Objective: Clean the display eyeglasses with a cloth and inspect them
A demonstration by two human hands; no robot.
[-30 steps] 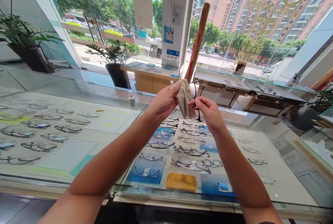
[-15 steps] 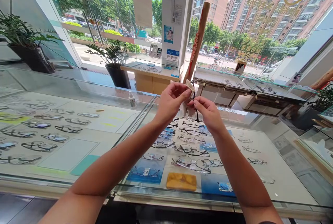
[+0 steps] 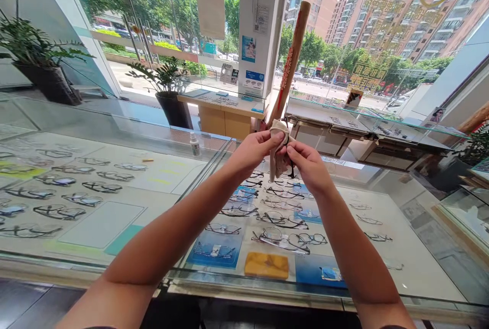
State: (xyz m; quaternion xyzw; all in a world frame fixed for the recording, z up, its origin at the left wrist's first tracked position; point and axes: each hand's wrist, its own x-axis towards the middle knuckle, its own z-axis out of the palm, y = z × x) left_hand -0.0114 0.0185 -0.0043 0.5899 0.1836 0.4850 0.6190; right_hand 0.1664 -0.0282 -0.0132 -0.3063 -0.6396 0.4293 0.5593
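Observation:
Above the glass display counter (image 3: pixel 229 280), my left hand (image 3: pixel 256 149) pinches a beige cloth (image 3: pixel 275 163) that drapes down between my hands. My right hand (image 3: pixel 305 162) is closed on a dark pair of eyeglasses (image 3: pixel 293 170); one thin temple shows below the fingers. The cloth covers most of the lenses and frame. Both hands nearly touch, thumbs on the near side. Beneath them, rows of eyeglasses (image 3: pixel 281 219) lie under the counter's glass.
A small spray bottle (image 3: pixel 194 144) stands on the counter to the left. A yellow-brown case (image 3: pixel 266 266) lies near the front edge. Behind are a potted plant (image 3: pixel 171 94), a wooden pole (image 3: pixel 292 59) and a low display cabinet (image 3: pixel 225 120). More eyeglasses fill the left showcase.
My left thumb and the cloth have shifted over the eyeglasses, and the cloth now hangs lower and hides more of them. The right hand has barely moved.

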